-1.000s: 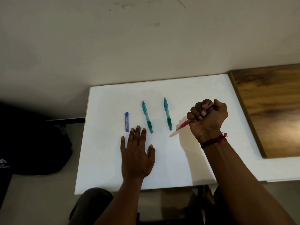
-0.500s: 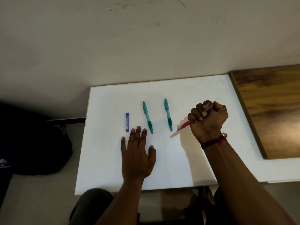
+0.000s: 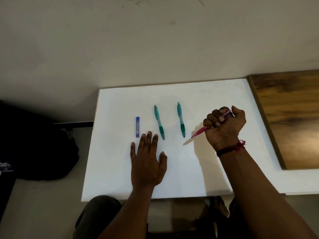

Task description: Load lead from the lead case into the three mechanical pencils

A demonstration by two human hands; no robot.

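Worktop (image 3: 120, 178), one: white, filling the centre of the frame.
Pencils, three: first teal pencil (image 3: 159, 121) and second teal pencil (image 3: 180, 119) lie flat at centre, side by side and apart, tips toward the lower edge; pink pencil (image 3: 200, 131) is held at centre right, tilted, tip pointing down-left and close over the worktop, its shadow just beneath.
Lead case (image 3: 137, 127), one: blue, slim, lying flat just left of the first teal pencil, well apart from the pink pencil; whether it is capped cannot be told.
Hands, two: left hand (image 3: 147, 166) palm down on the worktop at lower centre, grip apart, fingers straight, fingertips just beside the lower end of the lead case; right hand (image 3: 224, 125) at centre right, grip clamped in a fist around the pink pencil, thumb at its upper end.
Wrist thread (image 3: 231, 149), one: red, on the right wrist.
Wooden board (image 3: 290, 118), one: brown, at the right edge.
Bag (image 3: 43, 152), one: dark, on the floor at left.
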